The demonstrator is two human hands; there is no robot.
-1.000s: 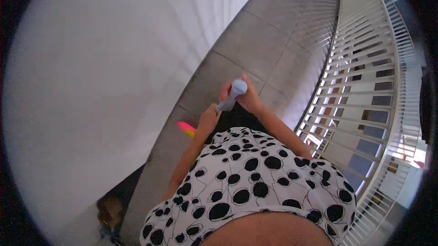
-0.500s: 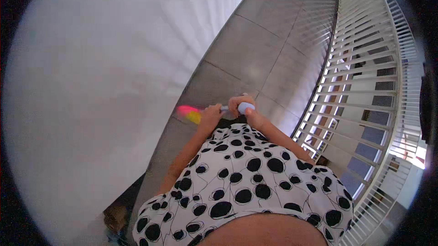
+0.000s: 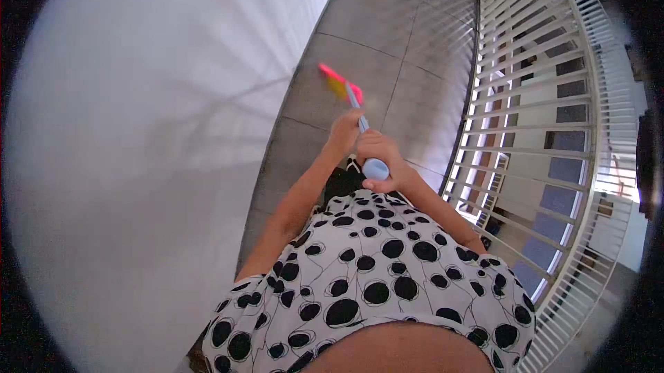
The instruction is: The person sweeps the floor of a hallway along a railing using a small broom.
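Note:
A broom with a light blue handle [image 3: 364, 124] runs away from my body, its rounded blue end [image 3: 375, 169] nearest me. At the far end is its pink head [image 3: 355, 91] with yellow bristles [image 3: 336, 86], slightly blurred, over the grey floor and close to the white wall. My left hand [image 3: 344, 131] is wrapped round the handle further along, toward the head. My right hand [image 3: 381, 155] grips it near the top end, just in front of my waist. Whether the bristles touch the floor I cannot tell.
A white wall [image 3: 152, 131] rises along the left, with striped shadows on it. Grey floor tiles [image 3: 373, 48] stretch ahead as a narrow passage. White railing [image 3: 532, 124] lines the right side, with a lower area visible through its bars. A dark shoe [image 3: 353, 164] shows below my hands.
The broom head has swung from beside the wall on the left to further ahead and right. My left hand moved forward and up with the handle; my right hand shifted only slightly.

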